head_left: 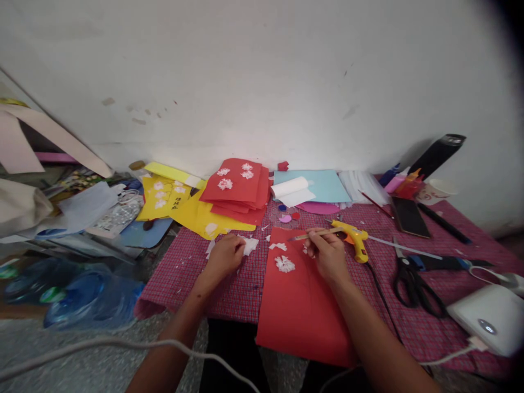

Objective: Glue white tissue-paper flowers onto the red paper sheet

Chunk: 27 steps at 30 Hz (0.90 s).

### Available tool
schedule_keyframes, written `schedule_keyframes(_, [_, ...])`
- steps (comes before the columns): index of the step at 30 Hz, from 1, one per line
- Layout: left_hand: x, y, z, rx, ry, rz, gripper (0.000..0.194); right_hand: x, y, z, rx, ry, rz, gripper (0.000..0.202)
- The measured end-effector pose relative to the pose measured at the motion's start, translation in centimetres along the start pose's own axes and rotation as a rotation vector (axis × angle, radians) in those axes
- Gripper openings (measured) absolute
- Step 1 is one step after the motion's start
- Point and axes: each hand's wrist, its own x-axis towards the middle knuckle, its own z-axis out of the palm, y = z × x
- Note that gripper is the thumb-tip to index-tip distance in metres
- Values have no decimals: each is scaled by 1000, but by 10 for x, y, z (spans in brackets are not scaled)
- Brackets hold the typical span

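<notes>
My right hand is closed around a thin paintbrush, its tip pointing left over the top of a long red sheet. On that sheet, below the tip, sit a fluffy white paper flower and a torn white scrap. My left hand rests on the tablecloth left of the sheet, fingers curled together. White tissue paper shows on both sides of it; what its fingers pinch, if anything, is hidden.
Stacked red cards with white flowers lie at the back, beside a paper roll. Right of my right hand are a yellow glue gun, black scissors and a white power bank. A white cable crosses the foreground.
</notes>
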Motion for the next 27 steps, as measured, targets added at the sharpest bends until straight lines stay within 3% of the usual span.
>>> schedule_keyframes(8, [-2,-1,0,-98,22,-84,14,0,0,0,13,-10,-7,17])
schedule_keyframes(15, [-3,4,-12,-397,13,-186,18,-1,-1,0,14,-15,-7,17])
schedule_keyframes(21, [-4,-3,-11,-625,45,-293,24,-1,-1,0,25,-18,7,20])
schedule_keyframes(27, [4,31,5,-1057,113,-338,23,-6,-4,3,97,-155,-8,15])
